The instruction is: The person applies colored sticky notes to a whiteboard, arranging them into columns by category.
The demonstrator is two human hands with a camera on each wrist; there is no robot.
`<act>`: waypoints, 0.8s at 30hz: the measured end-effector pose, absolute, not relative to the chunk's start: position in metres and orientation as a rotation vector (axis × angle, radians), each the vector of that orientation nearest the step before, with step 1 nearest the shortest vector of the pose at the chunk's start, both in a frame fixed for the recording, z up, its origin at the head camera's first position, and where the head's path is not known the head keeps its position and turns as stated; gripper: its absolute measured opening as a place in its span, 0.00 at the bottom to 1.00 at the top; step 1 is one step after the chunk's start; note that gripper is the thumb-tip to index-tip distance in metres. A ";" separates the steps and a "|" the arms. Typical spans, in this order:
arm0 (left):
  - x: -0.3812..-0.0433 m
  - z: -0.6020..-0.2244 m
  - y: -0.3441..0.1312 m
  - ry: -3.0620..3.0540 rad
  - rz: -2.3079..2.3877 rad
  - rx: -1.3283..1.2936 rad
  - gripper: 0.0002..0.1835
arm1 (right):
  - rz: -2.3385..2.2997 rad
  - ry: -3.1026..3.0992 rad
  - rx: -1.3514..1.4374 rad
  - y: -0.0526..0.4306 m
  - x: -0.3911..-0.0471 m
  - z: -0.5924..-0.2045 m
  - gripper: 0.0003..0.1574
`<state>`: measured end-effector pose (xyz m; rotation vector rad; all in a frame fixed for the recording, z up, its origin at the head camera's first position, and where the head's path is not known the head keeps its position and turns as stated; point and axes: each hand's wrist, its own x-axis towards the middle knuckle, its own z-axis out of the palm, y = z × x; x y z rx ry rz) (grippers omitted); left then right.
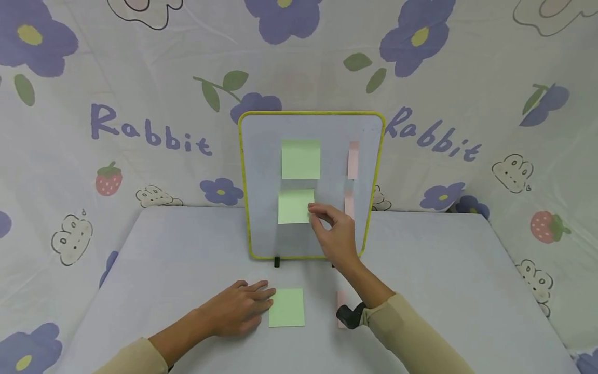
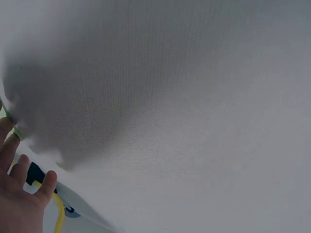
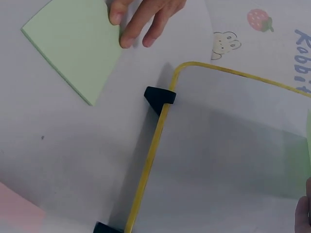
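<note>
With thumb and forefinger, my right hand (image 1: 335,231) pinches the right edge of the lower green sticky note (image 1: 294,206) in front of a whiteboard (image 1: 261,182). Another green sticky note (image 1: 301,160) is stuck on the board above it. My left hand (image 1: 238,309) rests on the table, its spread fingers touching the left edge of a green sticky note pad (image 1: 287,309). The right wrist view shows those fingertips against the side of the pad (image 3: 73,46). At the right edge of that view, only a few fingers (image 3: 302,213) of my right hand appear.
The yellow-rimmed whiteboard stands upright on black feet (image 1: 277,262) at the back of the white table (image 1: 187,259). Two narrow pink sticky notes (image 1: 353,161) hang on its right side. A pink pad (image 3: 17,211) lies on the table, partly hidden under my right wrist. Patterned cloth surrounds the table.
</note>
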<state>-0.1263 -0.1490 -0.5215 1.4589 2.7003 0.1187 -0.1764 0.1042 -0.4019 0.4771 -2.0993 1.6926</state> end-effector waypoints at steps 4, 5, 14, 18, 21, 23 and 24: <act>-0.126 -0.522 -0.149 2.697 0.121 1.449 0.22 | 1.703 -2.118 0.459 0.105 -0.177 -0.403 0.08; -0.126 -0.522 -0.149 2.698 0.120 1.451 0.21 | 1.709 -2.122 0.458 0.105 -0.177 -0.403 0.08; -0.127 -0.524 -0.149 2.722 0.123 1.498 0.21 | 1.738 -2.169 0.476 0.108 -0.181 -0.404 0.09; -0.127 -0.523 -0.149 2.714 0.120 1.494 0.21 | 1.735 -2.188 0.475 0.109 -0.181 -0.405 0.10; -0.127 -0.522 -0.148 2.714 0.107 1.511 0.20 | 1.727 -2.198 0.474 0.108 -0.181 -0.404 0.10; -0.127 -0.520 -0.148 2.718 0.105 1.535 0.19 | 1.724 -2.203 0.472 0.108 -0.181 -0.404 0.10; -0.127 -0.520 -0.147 2.721 0.103 1.546 0.19 | 1.723 -2.206 0.470 0.107 -0.181 -0.404 0.10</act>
